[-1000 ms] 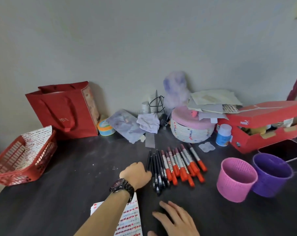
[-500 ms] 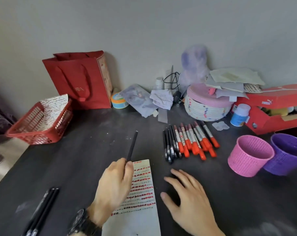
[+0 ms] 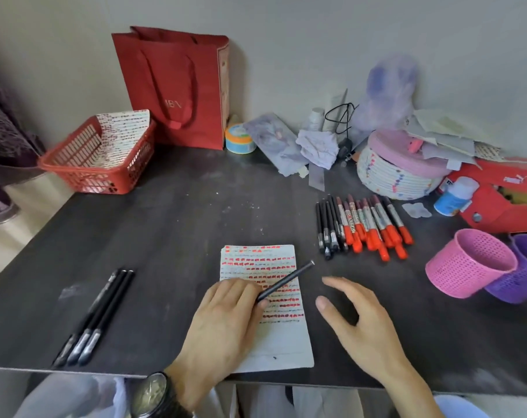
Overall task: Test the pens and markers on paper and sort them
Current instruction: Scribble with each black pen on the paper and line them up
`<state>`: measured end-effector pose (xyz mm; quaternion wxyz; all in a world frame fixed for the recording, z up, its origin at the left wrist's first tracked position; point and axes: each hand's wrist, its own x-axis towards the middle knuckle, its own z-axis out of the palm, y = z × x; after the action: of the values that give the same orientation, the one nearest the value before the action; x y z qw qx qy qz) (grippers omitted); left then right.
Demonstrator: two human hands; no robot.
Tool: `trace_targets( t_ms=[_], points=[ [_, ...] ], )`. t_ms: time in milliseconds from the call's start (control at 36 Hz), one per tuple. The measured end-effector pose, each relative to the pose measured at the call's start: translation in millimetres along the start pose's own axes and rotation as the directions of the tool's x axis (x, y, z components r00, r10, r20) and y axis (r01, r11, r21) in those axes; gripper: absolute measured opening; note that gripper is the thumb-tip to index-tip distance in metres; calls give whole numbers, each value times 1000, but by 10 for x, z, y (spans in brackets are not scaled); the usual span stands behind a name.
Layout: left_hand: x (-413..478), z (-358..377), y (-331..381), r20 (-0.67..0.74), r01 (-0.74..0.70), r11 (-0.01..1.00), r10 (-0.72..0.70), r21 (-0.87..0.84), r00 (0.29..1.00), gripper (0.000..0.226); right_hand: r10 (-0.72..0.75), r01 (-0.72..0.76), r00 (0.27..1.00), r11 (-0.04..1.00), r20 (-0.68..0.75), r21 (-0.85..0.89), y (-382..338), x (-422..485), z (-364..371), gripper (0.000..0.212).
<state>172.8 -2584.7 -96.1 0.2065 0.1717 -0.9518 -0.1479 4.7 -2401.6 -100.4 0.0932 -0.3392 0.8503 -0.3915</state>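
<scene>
Left hand (image 3: 223, 324) has swung its black pen (image 3: 285, 280) rightward over the paper (image 3: 284, 342)

- Home desk, prob. a bedroom or study corner: dark desk (image 3: 180, 212) pushed against a plain wall (image 3: 286, 40).
- Household clutter along the back: red gift bag (image 3: 171, 86), tape roll (image 3: 239, 140), crumpled tissue (image 3: 318, 147), charger cable (image 3: 340, 116), plush toy (image 3: 389, 89), loose papers (image 3: 446, 137).
- Makeshift storage: red shoebox (image 3: 497, 203), woven box (image 3: 395, 176) w/ pink lid, red basket (image 3: 84, 173), pink cup (image 3: 467, 263) & purple cup (image 3: 524, 279).
- Stationery laid straight on the desk: black pens (image 3: 328, 227), red-capped markers (image 3: 373, 224), one pen (image 3: 286, 280) over a scribble sheet (image 3: 274, 336).
- Dark patterned fabric (image 3: 2, 140) at left edge, pale floor (image 3: 14, 230) below.
</scene>
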Motion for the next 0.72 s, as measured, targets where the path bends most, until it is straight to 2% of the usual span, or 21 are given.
trace_targets(
  t_ms=[56, 111, 194, 306, 389, 472, 528, 722],
  points=[
    [-8, -56, 33, -23, -66, 998, 66, 12, 998, 35, 53, -59, 998, 973, 34, 222, -144, -101, -23, 47],
    [-21, -74, 70, -8, -162, 985, 163, 51, 987, 35, 68, -123, 988, 889, 137, 441, -283, -206, 16, 40],
    [-48, -69, 146, 25, -262, 962, 260, 78, 965, 30, 105, -202, 976, 762, 190, 615, -440, -343, 136, 20],
    [-88, -80, 178, 48, -268, 960, 265, 86, 963, 33, 161, -210, 977, 676, 137, 706, -526, -452, 236, 13],
    [-128, -108, 190, 88, -260, 965, 258, 19, 962, 37, 153, -195, 980, 662, 125, 724, -564, -496, 247, 9],
    [-183, -159, 229, 153, -130, 980, 153, -152, 976, 46, 191, -198, 977, 640, 96, 743, -571, -508, 222, 12],
    [-216, -157, 230, 187, -77, 976, 116, -205, 976, 49, 237, -219, 967, 606, 89, 764, -561, -509, 200, 13],
    [-99, -218, 363, 81, -242, 968, 246, -62, 966, 40, 174, -238, 971, 584, 166, 776, -534, -511, 151, 18]
  ],
)
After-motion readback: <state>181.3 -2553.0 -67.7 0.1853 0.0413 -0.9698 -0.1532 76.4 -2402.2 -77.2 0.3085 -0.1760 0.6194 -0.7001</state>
